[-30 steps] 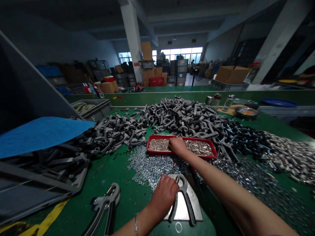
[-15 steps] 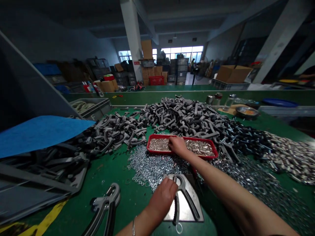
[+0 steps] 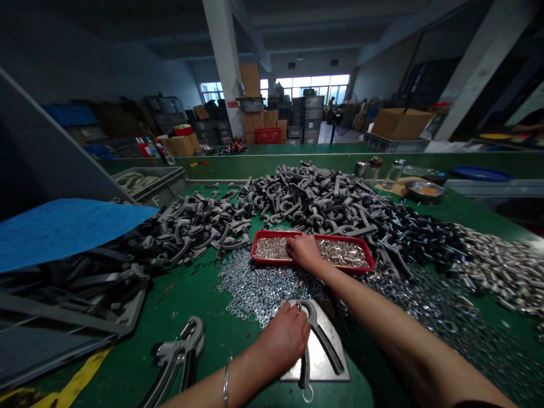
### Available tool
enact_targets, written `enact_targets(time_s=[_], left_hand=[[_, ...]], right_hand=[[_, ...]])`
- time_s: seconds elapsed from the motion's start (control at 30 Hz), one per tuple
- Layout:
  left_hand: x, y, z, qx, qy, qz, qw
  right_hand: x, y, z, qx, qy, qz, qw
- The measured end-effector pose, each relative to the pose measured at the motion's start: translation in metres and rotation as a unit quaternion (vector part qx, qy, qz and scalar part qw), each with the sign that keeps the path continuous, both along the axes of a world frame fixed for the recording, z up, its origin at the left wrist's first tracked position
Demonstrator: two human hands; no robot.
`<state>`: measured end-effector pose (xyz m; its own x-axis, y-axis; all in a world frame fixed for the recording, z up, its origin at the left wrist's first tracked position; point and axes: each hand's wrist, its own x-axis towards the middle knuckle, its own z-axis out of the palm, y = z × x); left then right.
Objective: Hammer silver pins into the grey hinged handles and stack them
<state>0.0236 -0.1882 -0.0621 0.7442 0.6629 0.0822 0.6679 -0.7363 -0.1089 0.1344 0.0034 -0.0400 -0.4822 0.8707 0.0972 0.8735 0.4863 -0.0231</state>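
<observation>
Left of your left fingers, a spare grey plastic clamp (image 3: 178, 351) lies on the green workbench (image 3: 221, 351). Your left hand (image 3: 283, 340) curls its fingers (image 3: 296, 324) over a matching clamp (image 3: 323, 343) on a steel plate (image 3: 317, 368). Above those fingers lie loose steel washers (image 3: 263, 289). Your right hand (image 3: 304, 252) rests in a red tray (image 3: 348, 270) of small silver parts (image 3: 344, 254); whether those fingers pinch anything, cannot tell.

left hand (image 3: 283, 340) on grey clamp (image 3: 325, 348), right hand (image 3: 304, 252) in red metal-parts tray (image 3: 272, 263)
</observation>
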Motion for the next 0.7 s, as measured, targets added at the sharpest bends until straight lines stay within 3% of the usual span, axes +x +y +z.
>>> enact_targets(time_s=[0.1, 0.2, 0.3, 0.4, 0.53, 0.63, 0.7], left_hand=[[-0.006, -0.010, -0.010, -0.032, -0.039, 0.033, 0.998], [-0.012, -0.020, -0.017, -0.106, -0.148, 0.108, 0.977], [-0.017, -0.013, -0.006, -0.154, -0.248, 0.160, 0.943], [-0.029, 0.023, 0.020, -0.094, -0.238, 0.196, 0.947], [-0.058, 0.107, 0.047, -0.029, -0.172, 0.248, 0.953], [-0.075, 0.159, 0.049, -0.027, -0.123, 0.288, 0.949], [-0.080, 0.175, 0.042, -0.034, -0.092, 0.306, 0.947]], right_hand=[[0.000, -0.001, 0.003, 0.002, 0.008, -0.008, 1.000], [0.000, -0.001, 0.007, -0.005, 0.021, 0.004, 1.000], [0.000, -0.002, 0.007, -0.021, 0.039, 0.018, 0.999], [0.001, -0.001, 0.004, -0.039, 0.067, 0.016, 0.997], [0.002, 0.006, 0.003, -0.054, 0.136, -0.008, 0.989], [0.008, 0.006, 0.009, -0.070, 0.215, -0.025, 0.974], [0.019, -0.005, 0.012, -0.089, 0.274, -0.023, 0.957]])
